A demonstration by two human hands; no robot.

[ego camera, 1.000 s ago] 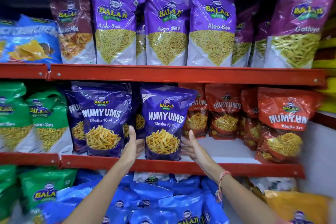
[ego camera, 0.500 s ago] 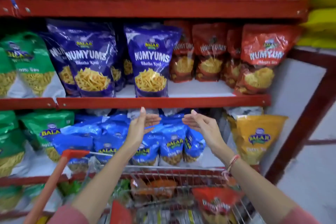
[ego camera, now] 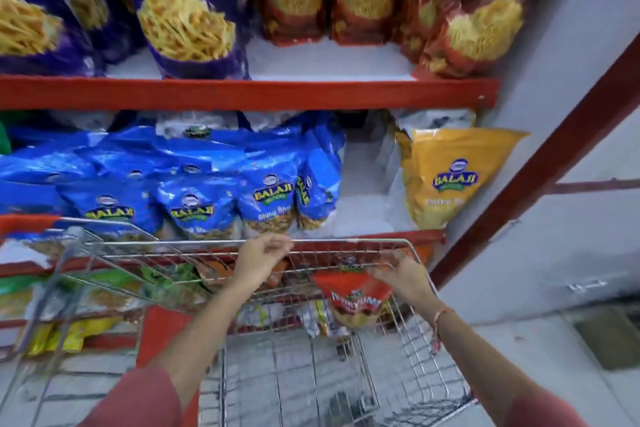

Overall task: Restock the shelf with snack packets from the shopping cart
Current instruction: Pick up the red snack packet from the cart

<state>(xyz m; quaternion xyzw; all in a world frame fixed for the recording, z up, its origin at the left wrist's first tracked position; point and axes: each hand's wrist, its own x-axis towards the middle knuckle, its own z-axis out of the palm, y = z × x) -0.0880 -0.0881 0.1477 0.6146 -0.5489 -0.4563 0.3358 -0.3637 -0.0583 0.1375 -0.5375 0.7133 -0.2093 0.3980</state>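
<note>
A red Numyums snack packet (ego camera: 353,291) stands upright in the wire shopping cart (ego camera: 346,240), near its far right corner. My right hand (ego camera: 401,276) is down inside the cart, with its fingers closed on the packet's top right edge. Just left of it, my left hand (ego camera: 263,258) hovers at the cart's far rim with fingers curled and nothing in them. Other packets lie blurred on the cart's bottom. On the red shelf (ego camera: 242,94) above, purple Numyums packets (ego camera: 187,10) stand left and red Numyums packets (ego camera: 478,21) right, with bare white board between them.
Blue Balaji packets (ego camera: 270,198) and a yellow packet (ego camera: 450,177) fill the lower shelf behind the cart. A dark red slanted shelf post (ego camera: 540,163) runs down the right. The cart's red handle (ego camera: 27,222) is at left, and its red seat flap (ego camera: 162,329) is near me.
My view dropped from the shelf to the cart. Both hands came down from the purple packet on the shelf into the cart, and my right hand closed on the red packet.
</note>
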